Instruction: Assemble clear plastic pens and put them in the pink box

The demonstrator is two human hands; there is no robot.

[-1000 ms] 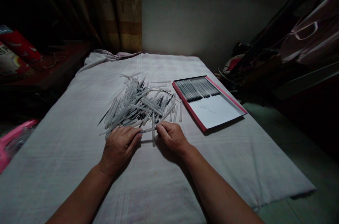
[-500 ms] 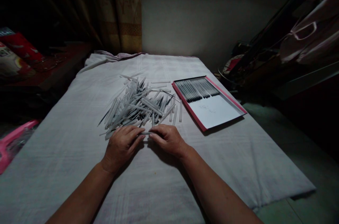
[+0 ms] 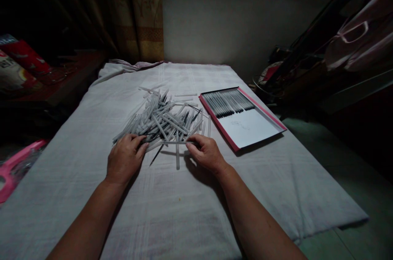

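Right hand (image 3: 205, 152) pinching thin tube (image 3: 175, 143), left hand (image 3: 125, 157) at pile (image 3: 162, 117) (loosely jumbled)

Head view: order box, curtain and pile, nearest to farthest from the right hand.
From the right hand:
1. Pile: just ahead, to the left.
2. Box: ahead, to the right.
3. Curtain: far ahead, to the left.

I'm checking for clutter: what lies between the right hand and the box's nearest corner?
Just bare cloth: in the head view, no tube lies between the right hand and that corner of the box.
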